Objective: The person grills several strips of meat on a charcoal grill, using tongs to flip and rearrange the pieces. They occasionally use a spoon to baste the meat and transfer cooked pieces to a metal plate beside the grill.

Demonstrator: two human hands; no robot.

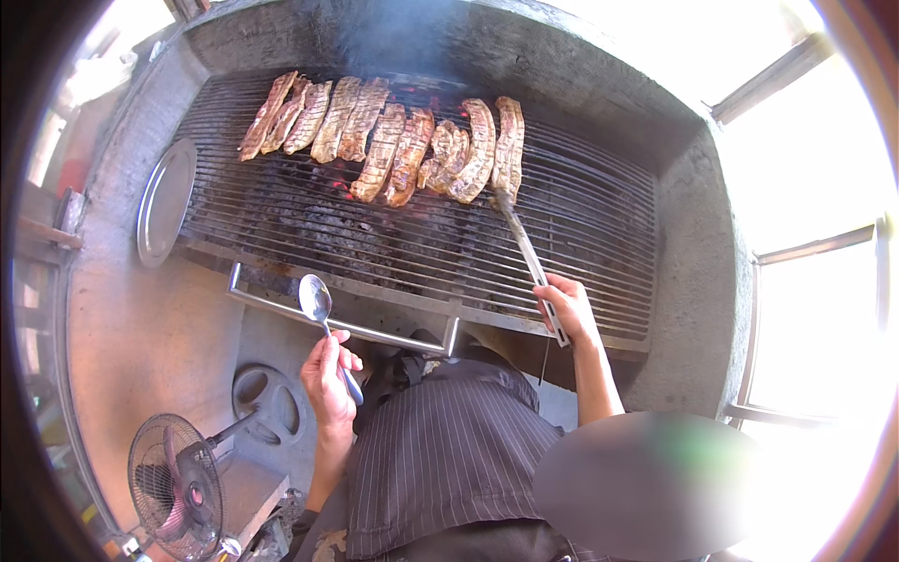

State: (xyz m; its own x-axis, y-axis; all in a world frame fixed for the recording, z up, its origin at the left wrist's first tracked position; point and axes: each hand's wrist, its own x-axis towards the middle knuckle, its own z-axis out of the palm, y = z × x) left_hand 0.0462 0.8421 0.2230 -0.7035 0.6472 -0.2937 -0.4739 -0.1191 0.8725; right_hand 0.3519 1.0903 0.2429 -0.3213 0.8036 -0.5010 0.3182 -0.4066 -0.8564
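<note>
Strips of browned meat (pixel 408 155) lie side by side over the back half of the grill grate (pixel 590 215). My right hand (pixel 570 307) is closed around metal tongs (pixel 527 245), whose tips touch the lower end of the rightmost strip (pixel 508 140). Whether the tongs grip that strip, I cannot tell. In front of the grill, my left hand (pixel 330 379) pinches a metal spoon (pixel 316 298) by its handle, bowl upward. No contents can be made out in the spoon's bowl.
An oval metal plate (pixel 168 201) leans at the grill's left end. Charcoal glows beneath the grate, and smoke rises at the back. A metal bar handle (pixel 346 321) runs along the front. A fan (pixel 178 482) and a handwheel (pixel 269 403) are at lower left. Concrete walls (pixel 698 253) enclose the grill.
</note>
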